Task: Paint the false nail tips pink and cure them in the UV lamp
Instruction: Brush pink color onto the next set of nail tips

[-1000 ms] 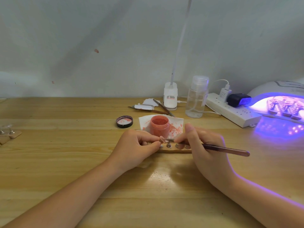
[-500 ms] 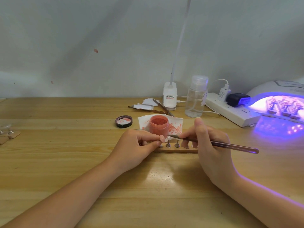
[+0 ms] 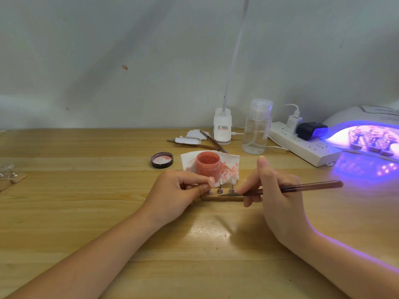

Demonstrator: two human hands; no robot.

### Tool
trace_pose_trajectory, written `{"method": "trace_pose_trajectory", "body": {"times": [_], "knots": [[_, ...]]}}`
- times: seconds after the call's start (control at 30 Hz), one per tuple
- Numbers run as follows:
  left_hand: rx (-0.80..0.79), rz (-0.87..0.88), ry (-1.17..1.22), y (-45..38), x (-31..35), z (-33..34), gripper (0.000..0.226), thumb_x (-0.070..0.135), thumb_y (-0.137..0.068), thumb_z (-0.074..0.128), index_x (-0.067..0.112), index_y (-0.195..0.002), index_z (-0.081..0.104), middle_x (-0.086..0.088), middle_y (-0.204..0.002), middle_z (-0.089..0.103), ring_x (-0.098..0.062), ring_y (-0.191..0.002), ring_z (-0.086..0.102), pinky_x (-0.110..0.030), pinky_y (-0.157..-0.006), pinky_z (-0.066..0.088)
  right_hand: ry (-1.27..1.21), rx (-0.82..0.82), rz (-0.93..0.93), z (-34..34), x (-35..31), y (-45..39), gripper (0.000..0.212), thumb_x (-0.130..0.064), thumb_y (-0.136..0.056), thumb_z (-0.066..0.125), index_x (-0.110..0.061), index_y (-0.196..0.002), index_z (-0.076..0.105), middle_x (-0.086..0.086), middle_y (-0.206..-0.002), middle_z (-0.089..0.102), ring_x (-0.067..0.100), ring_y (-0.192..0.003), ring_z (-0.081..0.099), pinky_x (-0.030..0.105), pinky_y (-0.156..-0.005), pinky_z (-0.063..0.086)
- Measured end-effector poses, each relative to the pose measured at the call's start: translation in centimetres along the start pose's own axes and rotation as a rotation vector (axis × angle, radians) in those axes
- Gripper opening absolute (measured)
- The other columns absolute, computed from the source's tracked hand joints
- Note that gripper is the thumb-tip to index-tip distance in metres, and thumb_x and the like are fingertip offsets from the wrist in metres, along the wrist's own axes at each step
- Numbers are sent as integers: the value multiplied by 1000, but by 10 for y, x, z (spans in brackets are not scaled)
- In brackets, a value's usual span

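My left hand (image 3: 177,193) pinches a glossy pink nail tip (image 3: 211,181) just in front of the open pink jar (image 3: 208,165). My right hand (image 3: 274,190) grips the slim brush (image 3: 298,187) beside the jar, over the wooden holder strip (image 3: 222,198). Bare, smooth wooden table (image 3: 86,190) stretches left of the jar; the glowing UV lamp (image 3: 367,134) sits far right.

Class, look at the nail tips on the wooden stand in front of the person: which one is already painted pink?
The leftmost tip, held between the left hand's fingers. It is pink; the two tips to its right still look clear.
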State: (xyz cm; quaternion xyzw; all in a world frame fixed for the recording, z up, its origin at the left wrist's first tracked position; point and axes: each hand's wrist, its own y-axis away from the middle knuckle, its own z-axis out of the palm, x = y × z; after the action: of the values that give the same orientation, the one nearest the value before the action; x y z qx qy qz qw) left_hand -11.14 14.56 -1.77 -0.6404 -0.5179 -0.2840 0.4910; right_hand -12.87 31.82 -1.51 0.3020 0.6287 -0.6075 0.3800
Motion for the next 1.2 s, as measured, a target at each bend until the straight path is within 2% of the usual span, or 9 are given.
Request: {"method": "trace_pose_trajectory", "body": {"times": [0.1,0.27,0.4,0.6,0.7,0.77,0.87,1.0,1.2], "knots": [[-1,21,-9,0,-1,0,28,4,-75,71,32,-73,72,9,-57,65,-3,-49,36,-12,-50,34,36,-22,-66,1,0,-2,44,-31,-92,43,-15,-60,67,-3,-52,62,2,-50,55,10,-55,40],[5,23,-6,0,0,0,28,4,-75,71,33,-71,72,8,-63,68,-4,-51,37,-13,-50,35,13,-36,8,1,-1,1,53,-39,-90,43,-17,-48,67,5,-45,59,9,-42,53,13,-52,41],[-13,39,-18,0,2,-1,26,3,-76,70,29,-75,72,20,-59,64,-3,-52,40,-11,-52,35,49,-34,-85,2,1,-1,43,-31,-90,43,-15,-59,67,-7,-50,61,1,-49,54,7,-54,39],[-11,41,-13,0,1,0,25,3,-76,70,28,-74,72,18,-61,65,-18,-63,49,-15,-58,39,4,-18,-26,1,1,0,50,-41,-88,48,-18,-48,66,6,-47,58,6,-43,52,11,-51,40],[-16,49,-43,-1,1,0,27,3,-76,70,30,-75,72,18,-60,64,-13,-60,46,-14,-58,38,61,-56,-72,1,3,-2,41,-33,-89,45,-14,-60,69,-2,-53,63,2,-51,56,9,-55,40],[-16,47,-48,-1,2,-1,28,2,-76,70,30,-75,72,9,-66,66,-17,-60,47,-14,-60,39,54,-72,-19,1,3,-1,45,-38,-87,45,-17,-55,68,3,-51,62,4,-48,55,10,-54,41],[-7,37,-51,0,3,-1,29,2,-76,69,31,-76,72,8,-63,63,-8,-57,45,-9,-57,37,22,-28,1,0,3,0,53,-45,-88,46,-16,-48,66,10,-49,59,6,-42,51,11,-51,39],[-12,24,-90,0,5,-2,26,4,-77,69,30,-79,72,16,-53,56,0,-55,46,-7,-56,36,79,-83,-90,2,3,-2,42,-33,-92,45,-14,-63,68,-6,-55,64,2,-53,57,8,-56,40],[-3,-5,-83,1,5,-2,22,5,-78,69,26,-78,74,13,-48,51,-1,-51,43,-8,-53,33,26,-21,-26,0,2,0,52,-44,-88,46,-15,-50,67,5,-50,61,5,-43,51,11,-51,39]]}}
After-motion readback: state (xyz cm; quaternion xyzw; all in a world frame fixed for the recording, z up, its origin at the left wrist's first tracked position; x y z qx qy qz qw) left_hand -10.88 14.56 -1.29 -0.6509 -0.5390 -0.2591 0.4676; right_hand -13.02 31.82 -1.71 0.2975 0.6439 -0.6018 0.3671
